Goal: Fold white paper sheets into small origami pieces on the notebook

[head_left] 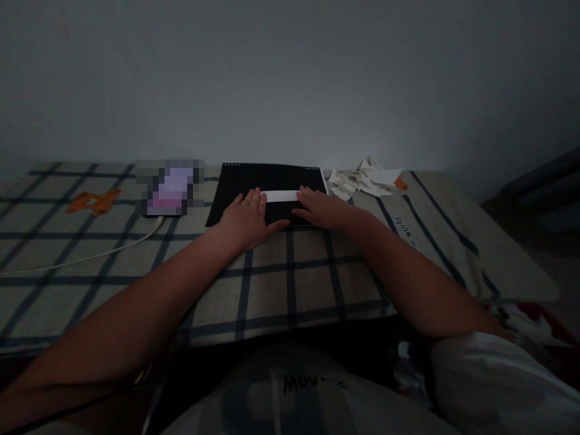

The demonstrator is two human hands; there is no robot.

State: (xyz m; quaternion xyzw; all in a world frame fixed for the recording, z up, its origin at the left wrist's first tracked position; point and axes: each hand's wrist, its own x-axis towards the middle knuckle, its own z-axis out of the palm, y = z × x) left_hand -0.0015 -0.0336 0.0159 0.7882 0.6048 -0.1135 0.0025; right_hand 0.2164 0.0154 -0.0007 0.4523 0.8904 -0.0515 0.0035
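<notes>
your left hand (248, 219) lies flat, palm down, fingers together & stretched out, holding nothing; its fingertips rest at the left end of a narrow white paper strip (281, 196). your right hand (322, 208) is flat too, fingers spread a little, pressing by the strip's right end, nothing gripped. the strip lies crosswise btwn both hands, on a black board (267, 178) that sits on the far middle of a checked cloth (290, 284) w/ dark grid lines.

left of the board: a blurred-out purple thing (170, 187) w/ a white cable (90, 257) running off near-left, and further left an orange bear print (93, 201) on the cloth. right of the board, just beside its far corner, a pile of torn paper scraps (367, 180). behind all a plain grey wall. light is very dim.

risks, as a guess: the strip is thin & light, so if one hand pushes harder than the other it may skew or crease crooked. the board rests on soft cloth & could slide or tip under uneven pressure. in this low light you may misjudge the strip's edges. a wide sweep of your right arm could scatter the scraps.
</notes>
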